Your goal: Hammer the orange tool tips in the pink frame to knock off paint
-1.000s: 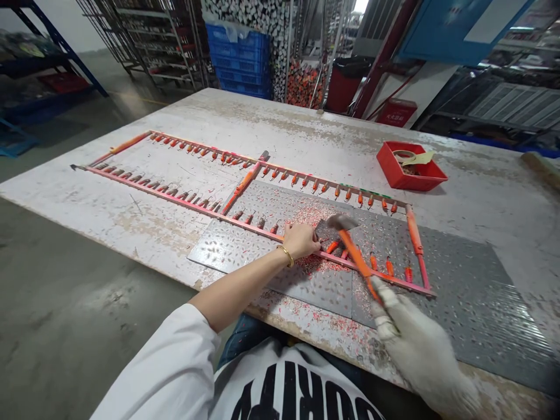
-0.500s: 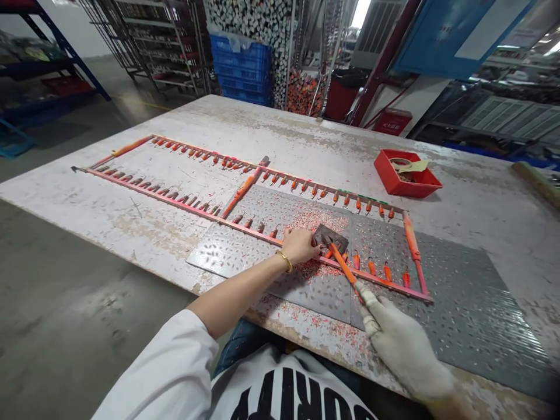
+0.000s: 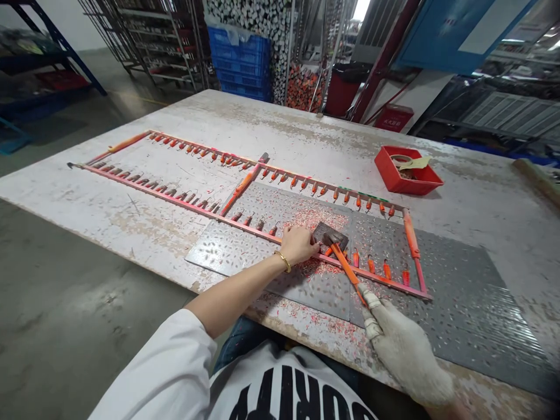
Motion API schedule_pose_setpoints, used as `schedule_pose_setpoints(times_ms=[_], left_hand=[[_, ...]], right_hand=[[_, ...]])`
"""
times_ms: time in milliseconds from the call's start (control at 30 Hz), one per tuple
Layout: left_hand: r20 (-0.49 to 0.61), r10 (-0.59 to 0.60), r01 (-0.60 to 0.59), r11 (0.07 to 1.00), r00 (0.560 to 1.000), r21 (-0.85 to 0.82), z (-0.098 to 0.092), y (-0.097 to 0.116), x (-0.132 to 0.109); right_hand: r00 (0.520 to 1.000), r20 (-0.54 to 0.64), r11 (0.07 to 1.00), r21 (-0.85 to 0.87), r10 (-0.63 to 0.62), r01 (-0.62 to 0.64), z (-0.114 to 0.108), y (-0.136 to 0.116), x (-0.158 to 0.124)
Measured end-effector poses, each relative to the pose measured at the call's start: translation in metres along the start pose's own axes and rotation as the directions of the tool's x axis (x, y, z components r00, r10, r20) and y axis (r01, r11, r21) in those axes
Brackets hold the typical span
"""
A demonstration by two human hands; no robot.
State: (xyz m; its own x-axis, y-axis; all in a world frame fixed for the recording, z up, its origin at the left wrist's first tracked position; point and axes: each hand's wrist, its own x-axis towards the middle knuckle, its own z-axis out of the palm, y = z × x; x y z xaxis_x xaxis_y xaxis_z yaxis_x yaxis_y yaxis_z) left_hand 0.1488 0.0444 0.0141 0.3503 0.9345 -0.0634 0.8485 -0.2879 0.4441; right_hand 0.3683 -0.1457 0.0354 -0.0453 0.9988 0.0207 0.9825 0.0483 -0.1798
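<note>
Orange-handled hammer (image 3: 345,265), clenched in gloved right hand (image 3: 405,350), bare left hand (image 3: 297,245) gripping pink rail (image 3: 219,214)

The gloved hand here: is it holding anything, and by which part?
Yes: the gloved right hand holds a hammer by the lower end of its orange handle.

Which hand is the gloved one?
The right hand is gloved in white knit and grips the orange-handled hammer; the left hand is bare, with a gold bangle at its wrist.
</note>
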Motion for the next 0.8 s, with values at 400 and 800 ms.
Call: schedule_pose_setpoints(times_ms=[400,800], left_hand=[[-0.045,0.029,-0.027,0.999,0.999,0.037,0.005,-0.003,-0.002],[-0.05,0.037,-0.035,0.999,0.998,0.033,0.005,-0.005,-0.004]], right_hand=[[0.998,-0.061,1.0,0.022,0.006,-0.005,-0.003,0.004,-0.007],[0.984,-0.181,1.0,-0.023,-0.008,0.004,-0.013,-0.002,-0.002]])
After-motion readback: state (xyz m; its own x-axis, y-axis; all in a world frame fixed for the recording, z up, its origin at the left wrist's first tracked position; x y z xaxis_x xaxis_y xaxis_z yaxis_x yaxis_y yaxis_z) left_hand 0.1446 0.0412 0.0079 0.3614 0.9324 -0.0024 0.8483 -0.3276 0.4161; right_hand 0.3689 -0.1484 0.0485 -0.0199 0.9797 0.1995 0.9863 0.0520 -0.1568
